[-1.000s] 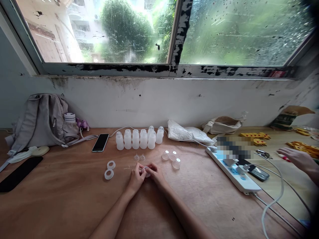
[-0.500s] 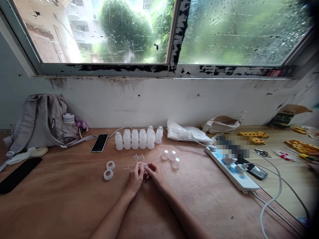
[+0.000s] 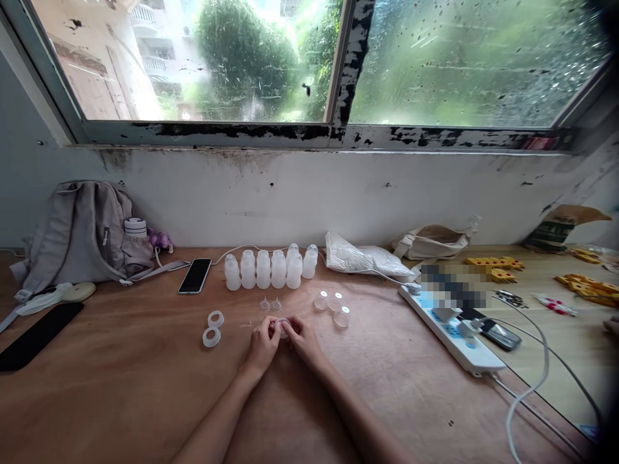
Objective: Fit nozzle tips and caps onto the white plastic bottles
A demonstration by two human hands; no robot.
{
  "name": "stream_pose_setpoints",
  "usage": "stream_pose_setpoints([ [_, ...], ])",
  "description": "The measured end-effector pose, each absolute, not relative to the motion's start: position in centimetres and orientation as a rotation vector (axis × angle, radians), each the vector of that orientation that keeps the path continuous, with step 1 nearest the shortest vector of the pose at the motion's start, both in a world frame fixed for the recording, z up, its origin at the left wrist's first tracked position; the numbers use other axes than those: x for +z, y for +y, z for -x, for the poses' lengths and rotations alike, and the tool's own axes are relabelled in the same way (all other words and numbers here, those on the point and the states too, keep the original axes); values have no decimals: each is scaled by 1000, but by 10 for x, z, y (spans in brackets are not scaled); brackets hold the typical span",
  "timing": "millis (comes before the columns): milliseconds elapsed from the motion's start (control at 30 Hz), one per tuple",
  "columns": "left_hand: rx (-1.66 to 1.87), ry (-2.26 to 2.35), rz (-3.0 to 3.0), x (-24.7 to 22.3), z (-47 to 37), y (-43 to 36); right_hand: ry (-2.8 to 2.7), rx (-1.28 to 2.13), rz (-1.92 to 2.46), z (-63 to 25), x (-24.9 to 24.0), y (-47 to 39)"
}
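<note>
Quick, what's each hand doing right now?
Left hand: closed on a small, round, translucent plastic ring.
Right hand: closed on the same ring, opposite side.

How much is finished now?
The frosted bottles stand grouped, maybe done, though I can't tell if they're complete. The left hand and right hand hold a pale ring. Two loose rings, two clear teat-like pieces and three clear round caps probably remain.

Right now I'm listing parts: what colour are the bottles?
The bottles are milky white, best seen in the head view.
</note>
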State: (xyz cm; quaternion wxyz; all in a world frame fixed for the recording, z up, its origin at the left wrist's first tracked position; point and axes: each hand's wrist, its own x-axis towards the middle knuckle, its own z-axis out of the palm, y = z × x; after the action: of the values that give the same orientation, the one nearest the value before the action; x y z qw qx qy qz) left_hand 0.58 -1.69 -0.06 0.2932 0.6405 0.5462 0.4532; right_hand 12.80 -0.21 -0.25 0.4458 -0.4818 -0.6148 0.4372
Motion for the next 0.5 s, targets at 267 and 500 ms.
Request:
stream_pose_setpoints([
  [267, 1186, 1422, -1629, -5, -8, -16, -1455, 1098, 1174, -128, -1, -2],
  [500, 1193, 1424, -1609, -6, -8, -15, -1368, 1218, 1141, -125, 1, -3],
])
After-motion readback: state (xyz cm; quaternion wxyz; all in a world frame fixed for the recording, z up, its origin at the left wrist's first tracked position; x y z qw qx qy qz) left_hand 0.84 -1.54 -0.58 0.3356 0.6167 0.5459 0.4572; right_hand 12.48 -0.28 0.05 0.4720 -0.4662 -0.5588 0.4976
